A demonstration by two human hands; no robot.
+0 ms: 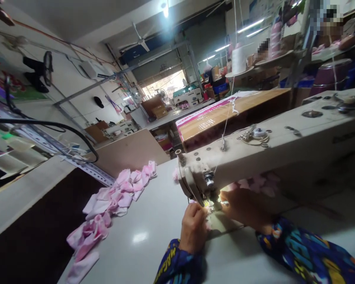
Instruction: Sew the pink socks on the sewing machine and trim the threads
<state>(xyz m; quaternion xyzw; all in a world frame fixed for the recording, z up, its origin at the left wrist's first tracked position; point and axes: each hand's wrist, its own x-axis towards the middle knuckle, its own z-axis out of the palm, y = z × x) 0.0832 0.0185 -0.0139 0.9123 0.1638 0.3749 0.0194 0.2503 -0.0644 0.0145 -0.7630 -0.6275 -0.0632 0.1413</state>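
Observation:
A white sewing machine point(242, 148) spans the right side, its needle area lit by a small lamp. My left hand point(193, 227) is closed just left of the presser foot point(216, 204), fingers pinched on a small piece of pink fabric point(208, 225) that is mostly hidden. Close on the right side of the foot is my right hand point(245, 207), thumb and fingers drawn together under the machine arm; what they grip is hidden. Pink fabric pieces point(118, 197) lie in a long heap on the table point(144, 244) to the left. More pink pieces point(258, 183) show behind the machine arm.
Behind the machine stands a cardboard box point(239, 114). A white thread cone point(239, 61) feeds thread down to the machine. A metal rail point(85, 167) and a black cable point(77, 132) are at the left. Other sewing machines point(187, 98) and people appear farther back.

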